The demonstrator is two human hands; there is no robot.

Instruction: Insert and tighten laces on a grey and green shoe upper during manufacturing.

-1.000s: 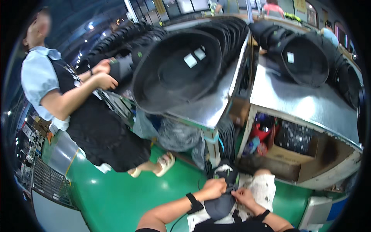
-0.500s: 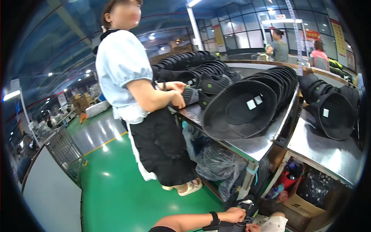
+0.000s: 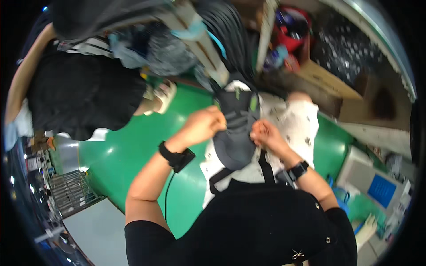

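Note:
A dark grey cap (image 3: 238,148) with bright green trim rests over my lap, its rounded brim pointing toward me. Along its left edge my left hand (image 3: 205,126) is closed, fingertips curled against the fabric. At the right edge my right hand (image 3: 266,133) pinches with thumb and fingers close to the cap. Motion blur hides exactly which part each hand grips. Something white shows at the cap's far end. Beneath it lies pale patterned cloth (image 3: 304,128) over my legs.
A table leg (image 3: 197,40) with blue tape stands just beyond the cap. A cardboard box (image 3: 328,80) sits on the shelf at right, with plastic bags (image 3: 168,53) under the table. Another person's black skirt (image 3: 84,95) is at left. A white panel (image 3: 97,226) stands lower left.
The view has tilted down from the tables of stacked caps to my lap. My hands and the cap now show near the middle; the other person appears at the left edge.

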